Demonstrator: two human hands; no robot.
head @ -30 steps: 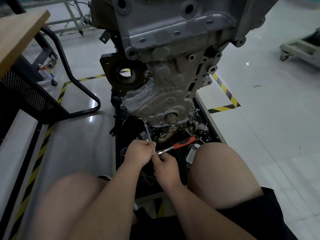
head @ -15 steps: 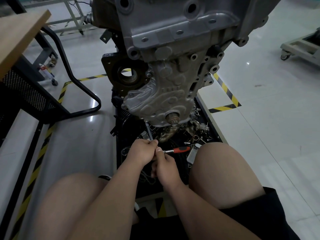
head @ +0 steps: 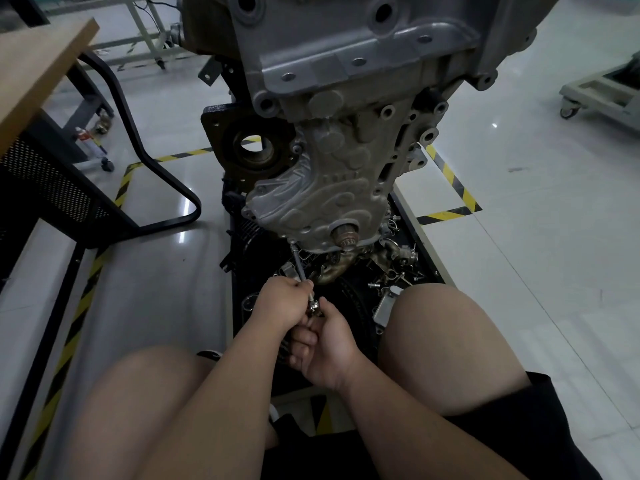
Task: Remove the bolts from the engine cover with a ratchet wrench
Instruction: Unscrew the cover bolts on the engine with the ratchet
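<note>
The left hand is curled round the extension bar, whose tip meets the lower left edge of the engine cover; the right hand grips the ratchet wrench, touching the left; the black tray beneath holds loose metal parts.

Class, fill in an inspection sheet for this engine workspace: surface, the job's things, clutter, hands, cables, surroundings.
Surface: glossy tiled floor marked with yellow-black tape; the engine stands on a black base.
Job's things: engine cover mounted on the engine; the ratchet wrench bar reaches its lower-left edge.
Clutter: loose metal parts heaped on the base under the engine.
Hands: left hand grips the wrench's bar; right hand curls round the wrench below its head, handle hidden.
Cables: nothing seen near the work.
Surroundings: wooden tabletop on the left, wheeled trolley on the right.
</note>
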